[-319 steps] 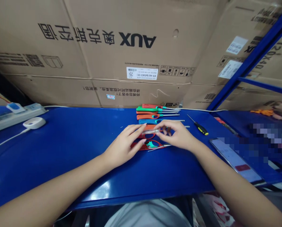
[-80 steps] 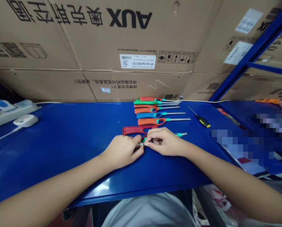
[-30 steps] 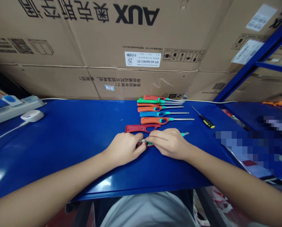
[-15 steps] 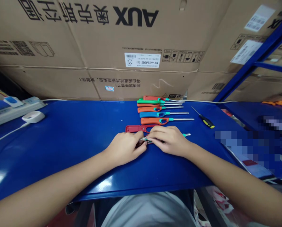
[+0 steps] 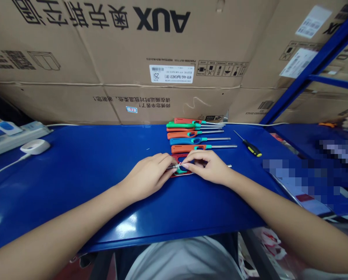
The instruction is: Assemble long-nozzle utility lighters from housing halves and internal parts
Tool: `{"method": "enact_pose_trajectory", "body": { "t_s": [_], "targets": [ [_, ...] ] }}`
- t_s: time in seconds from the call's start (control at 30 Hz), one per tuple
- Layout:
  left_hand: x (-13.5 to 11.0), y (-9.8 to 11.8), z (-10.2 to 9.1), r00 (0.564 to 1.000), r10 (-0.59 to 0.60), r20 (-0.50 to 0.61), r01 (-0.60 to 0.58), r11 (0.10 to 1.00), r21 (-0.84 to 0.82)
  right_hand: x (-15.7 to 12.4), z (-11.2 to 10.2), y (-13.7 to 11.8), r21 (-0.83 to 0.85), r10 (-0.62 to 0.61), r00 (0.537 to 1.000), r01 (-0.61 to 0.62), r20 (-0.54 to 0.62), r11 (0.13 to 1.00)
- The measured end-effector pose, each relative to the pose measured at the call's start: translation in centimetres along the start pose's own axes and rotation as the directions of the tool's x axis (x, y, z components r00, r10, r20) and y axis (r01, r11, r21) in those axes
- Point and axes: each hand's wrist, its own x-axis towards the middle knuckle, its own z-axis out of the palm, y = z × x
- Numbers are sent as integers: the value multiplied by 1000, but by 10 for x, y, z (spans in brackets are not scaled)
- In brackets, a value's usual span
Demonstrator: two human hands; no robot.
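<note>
A red lighter (image 5: 178, 156) lies opened up on the blue table, with turquoise, white and metal pieces showing between my hands. My left hand (image 5: 149, 175) is closed at its left end, holding a small dark and metallic inner part of the lighter (image 5: 172, 167) between thumb and fingers. The pinched fingertips of my right hand (image 5: 210, 165) meet the tip of that part; whatever fine piece they grip is too small to make out. Beyond my right fingers the end of a metal tube (image 5: 229, 166) sticks out. Much of the red lighter is hidden under both hands.
Several long lighters lie stacked behind my hands, the nearest an orange lighter (image 5: 185, 149), then a blue lighter (image 5: 185, 141). To the right is a black and yellow screwdriver (image 5: 252, 148). A power strip (image 5: 19, 136) and white puck (image 5: 35, 146) sit left. A cardboard box (image 5: 104, 70) stands behind.
My hands have shifted slightly left and rearranged at the opened lighter. My right hand has turned, its fingertips now pinched at the tip of the inner part. The whole view has shifted a little.
</note>
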Motion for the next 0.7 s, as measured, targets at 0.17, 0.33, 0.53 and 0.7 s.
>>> {"method": "enact_pose_trajectory", "body": {
  "t_s": [0.17,0.33,0.53,0.7],
  "targets": [
    [-1,-2,0,995,31,-92,-32,999,-10,0,2,-1,33,14,1000,-13,-26,999],
    [-3,-1,2,991,56,-122,-60,998,-21,-2,6,-2,37,10,1000,-9,-23,999],
    [-2,-1,-4,999,2,-33,-3,1000,-29,0,-8,-4,-110,-45,996,54,78,992],
    [1,-6,-20,996,-84,41,85,996,-29,-1,-48,-3,-257,21,958,56,286,965]
  ]
}}
